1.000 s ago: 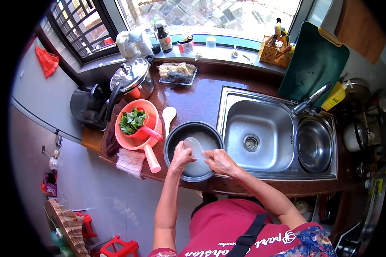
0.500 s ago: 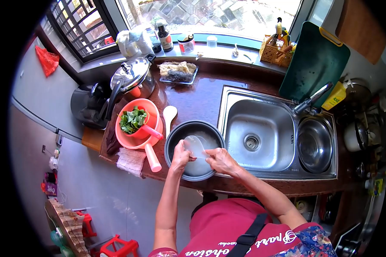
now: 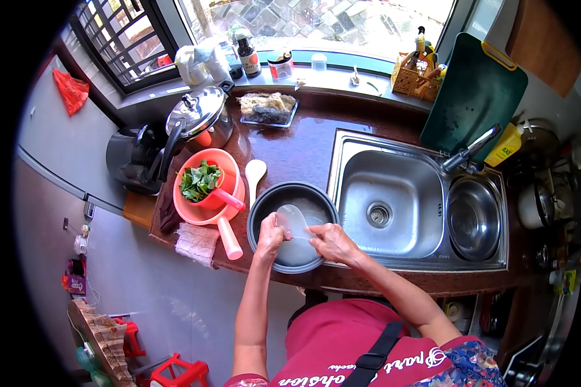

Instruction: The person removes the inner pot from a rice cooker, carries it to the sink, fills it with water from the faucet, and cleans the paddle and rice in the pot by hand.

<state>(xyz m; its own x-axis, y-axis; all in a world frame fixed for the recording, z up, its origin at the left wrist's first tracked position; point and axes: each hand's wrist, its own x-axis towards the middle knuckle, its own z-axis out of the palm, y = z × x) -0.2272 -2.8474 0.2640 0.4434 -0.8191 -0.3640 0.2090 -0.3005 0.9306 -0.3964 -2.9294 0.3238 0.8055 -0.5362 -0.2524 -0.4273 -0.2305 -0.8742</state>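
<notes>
A dark inner rice-cooker pot (image 3: 259, 213) stands on the counter's front edge, left of the sink, with pale, cloudy contents in it. Over its mouth is a translucent plastic rice paddle (image 3: 293, 221). My right hand (image 3: 334, 243) pinches the narrow handle end at the pot's right side. On the other side, my left hand (image 3: 270, 236) has its fingers closed on the edge of the broad blade. A white spoon-shaped paddle (image 3: 255, 171) lies on the counter just behind the pot.
Left of the pot, a pink long-handled basin (image 3: 232, 242) holds a smaller pink pot with leafy greens (image 3: 201, 180). A pressure cooker (image 3: 200, 113) stands behind them. To the right are a steel sink (image 3: 394, 193), a metal bowl (image 3: 474, 219), a faucet (image 3: 471, 148) and a green cutting board (image 3: 474, 93).
The left hand and the paddle have shifted very slightly over the pot. Both hands keep their hold, and nothing else has visibly moved.
</notes>
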